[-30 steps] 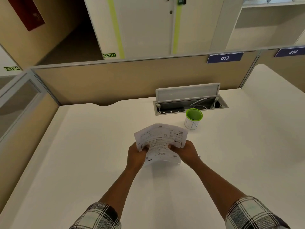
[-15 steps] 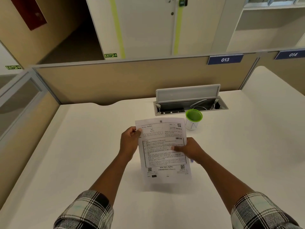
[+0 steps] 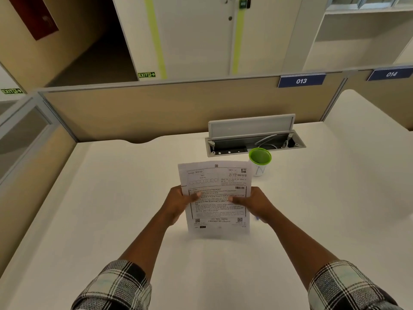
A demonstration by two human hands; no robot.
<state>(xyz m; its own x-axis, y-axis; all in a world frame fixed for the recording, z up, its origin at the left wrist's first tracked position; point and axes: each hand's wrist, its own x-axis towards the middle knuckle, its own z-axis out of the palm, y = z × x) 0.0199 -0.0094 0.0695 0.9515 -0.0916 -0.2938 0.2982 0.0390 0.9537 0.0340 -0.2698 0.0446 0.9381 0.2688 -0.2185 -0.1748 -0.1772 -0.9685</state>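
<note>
Tabletop [image 3: 111, 198], white and broad, fills the lower view, with a beige partition [image 3: 156, 113] along its far edge. A plaid sleeve [image 3: 116, 287] shows at seven o'clock of the view.

The left hand [image 3: 177, 204] sits at nine o'clock of a printed sheet [image 3: 215, 175] and grips that edge. Its thumb lies across the printed face and the other fingers curl behind the paper, out of sight. The sheet is held near the middle of the view in portrait, its top tipped away toward twelve o'clock. Text blocks, a barcode and small square codes show on its face. Its lower edge seems to hang just clear of the tabletop, though the angle makes that hard to judge.

The right hand [image 3: 259, 204] holds the opposite edge, at three o'clock of the sheet, thumb pressed on the front and fingers wrapped behind.

At one o'clock of the sheet, just beside its top corner, a white cup [image 3: 260, 162] with a green inside stands upright. At twelve o'clock of the cup an open cable box [image 3: 254, 142] is sunk into the tabletop, its lid raised and white cables inside. Blue labels reading 013 [image 3: 301, 81] and 014 [image 3: 391, 74] sit on the partition at two o'clock of the view.
</note>
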